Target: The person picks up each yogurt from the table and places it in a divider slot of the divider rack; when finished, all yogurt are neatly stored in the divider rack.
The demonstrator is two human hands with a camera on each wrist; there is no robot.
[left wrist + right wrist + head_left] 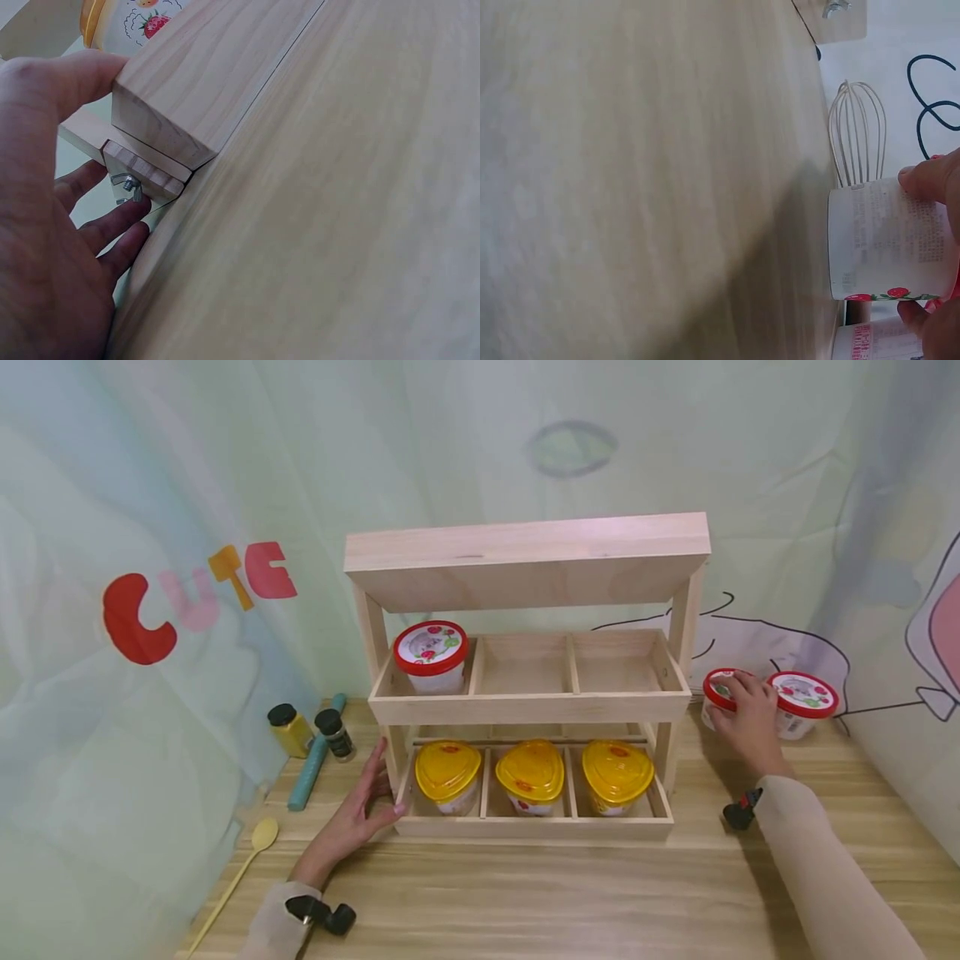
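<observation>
My left hand [350, 821] is spread at the left end of the two-tier wooden rack [525, 710]. In the left wrist view its thumb lies on the lower tray's corner [165, 135], and its fingertips touch the leg near a wing nut [129, 182]. My right hand [752, 718] grips a red-lidded paper tub [885, 244], thumb and fingers on opposite sides. A second red-lidded tub [804, 695] stands beside it. Another red-lidded tub [431, 647] sits in the upper tray's left compartment. Yellow-lidded tubs [448, 771] fill the lower tray's compartments, one in each.
Left of the rack are a yellow jar [291, 732], a teal stick [308, 774], a dark-capped spice jar [335, 737] and a yellow spoon [258, 841]. A wire whisk [857, 131] shows behind the gripped tub. A printed curtain [480, 460] hangs behind everything.
</observation>
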